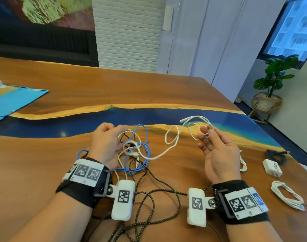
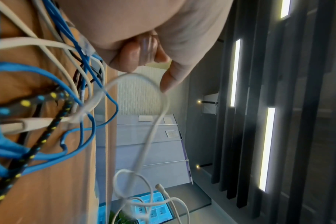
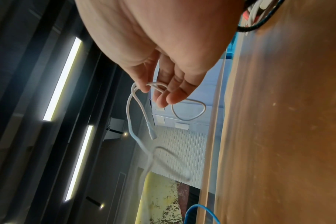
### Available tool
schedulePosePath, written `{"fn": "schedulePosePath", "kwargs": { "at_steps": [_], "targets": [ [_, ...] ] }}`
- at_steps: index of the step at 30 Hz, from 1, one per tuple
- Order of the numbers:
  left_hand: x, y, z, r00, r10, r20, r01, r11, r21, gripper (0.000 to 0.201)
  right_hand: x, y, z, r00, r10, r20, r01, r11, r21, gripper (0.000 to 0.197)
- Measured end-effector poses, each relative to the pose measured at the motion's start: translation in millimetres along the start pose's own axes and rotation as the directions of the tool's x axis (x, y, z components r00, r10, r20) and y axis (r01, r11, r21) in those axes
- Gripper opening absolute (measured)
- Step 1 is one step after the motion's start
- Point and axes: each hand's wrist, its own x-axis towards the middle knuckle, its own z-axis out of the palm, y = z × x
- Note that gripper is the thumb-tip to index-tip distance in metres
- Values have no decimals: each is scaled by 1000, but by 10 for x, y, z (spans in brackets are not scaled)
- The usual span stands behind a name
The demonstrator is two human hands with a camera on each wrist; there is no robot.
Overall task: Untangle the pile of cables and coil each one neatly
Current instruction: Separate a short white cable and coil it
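Nearest me, the black braided cable [image 1: 149, 194] sprawled in loose loops over the bench [image 1: 44, 154] between my wrists, untouched. My left hand [image 1: 105, 144] sat curled over the tangle [image 1: 135, 154] of blue, white and dark leads; whether its fingers truly gripped a strand I could not tell. The left wrist view showed them folded with the thumb out toward the white cable, not clearly closed on anything.

My right hand [image 1: 217, 151] was lifted palm-up, pinching the white cable [image 1: 166, 152] between thumb and forefinger near its free plug end [image 1: 183, 120], the other fingers spread loose. From that pinch the cable hung in two small loops and ran back down into the tangle.

To do this step well, I judged I should pin the pile with the left hand and draw the white lead out slowly, following it back through the blue cable [image 1: 145, 137] rather than tugging, since a hard pull would likely tighten the crossings. Those small loops near my fingers looked apt to knot if I pulled them straight.

To my right lay an already coiled white cable [image 1: 287, 194], a white charger block [image 1: 272, 167] and a dark bundle [image 1: 275, 155] beyond it. Far left, a blue sheet [image 1: 13, 102] rested on the bench.
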Motion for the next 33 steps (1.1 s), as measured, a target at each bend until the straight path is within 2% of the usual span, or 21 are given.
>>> {"fn": "schedulePosePath", "kwargs": {
  "at_steps": [3,5,8,10,12,14,17,19,20,23,26,28,29,30,33],
  "targets": [
    [-71,4,39,994,87,67,-94,991,98,47,-12,-13,2,996,-10,90,13,999,-30,19],
    [-161,18,88,976,108,187,-131,984,120,35,-54,5,51,982,-14,187,26,998,-60,20],
    [-314,-1,172,902,52,428,-113,987,117,6,-136,65,137,938,-24,346,60,994,-93,26],
    [-370,-59,202,849,-8,528,-85,985,152,17,-181,104,170,902,-11,432,69,990,-119,23],
    [-422,-77,230,816,-42,576,-76,981,179,16,-214,134,175,873,3,487,85,984,-159,20],
    [-449,-78,248,824,-24,567,-75,986,150,11,-235,141,175,861,12,509,108,973,-206,21],
    [-409,-65,241,902,101,421,-161,981,110,24,-225,121,169,866,7,500,126,965,-232,19],
    [-359,-33,219,926,182,331,-245,957,157,16,-205,116,156,861,3,508,137,961,-239,24],
    [-350,-8,210,926,192,324,-263,946,191,10,-203,116,151,854,3,521,142,961,-239,28],
    [-373,29,190,892,98,442,-266,903,337,19,-219,119,161,835,-2,550,149,963,-222,28],
    [-475,55,204,805,-48,591,-230,894,385,15,-244,101,176,840,-7,542,142,968,-208,15],
    [-510,46,220,752,-85,654,-236,891,388,13,-244,90,177,860,-10,510,145,964,-225,18],
    [-507,28,220,740,-82,667,-240,895,376,13,-241,84,177,870,-16,494,151,960,-236,20],
    [-506,15,224,748,-73,660,-228,906,358,14,-238,81,176,877,-20,480,157,956,-246,22],
    [-464,-10,219,820,-19,571,-198,928,316,11,-245,58,178,879,-3,477,162,942,-293,22]
  ]
}}
